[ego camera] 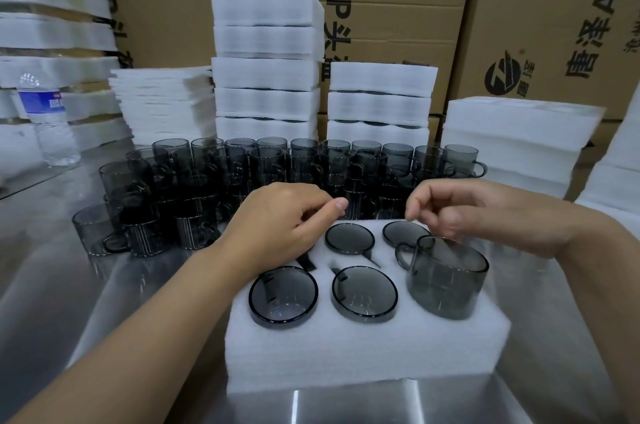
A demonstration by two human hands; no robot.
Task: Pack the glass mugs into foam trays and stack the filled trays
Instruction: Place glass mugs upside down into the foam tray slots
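Up front, the foam tray [363,351] lies on the steel surface [62,302], with smoked glass mugs in its pockets. Two seated mugs fill the near row, one at the left [283,295] and one in the middle [364,294], both sunk to the rim. The raised mug [446,280] in the near right pocket stands well proud of the foam, its handle pointing left. In the far row, mugs sit flush in the middle [349,238] and right [403,232] pockets.

The left hand [287,221] covers the far left pocket, fingers bent downward and thumb stretched toward the forefinger; whether it grasps anything beneath cannot be told. The right hand [450,212] hovers just above and behind the raised mug's rim, over the far right pocket. It is slightly blurred, its fingers loosely curled, and it grasps nothing.

Just beyond the tray stands a dense cluster of loose mugs [242,174], upright in rows. Behind them rise two stacks of filled trays, a tall one [266,77] and a shorter one [381,101]. Thin foam sheets [162,101] are piled to the left and more foam [519,136] to the right. A water bottle [48,119] stands at the far left, and cardboard boxes [398,8] line the back.
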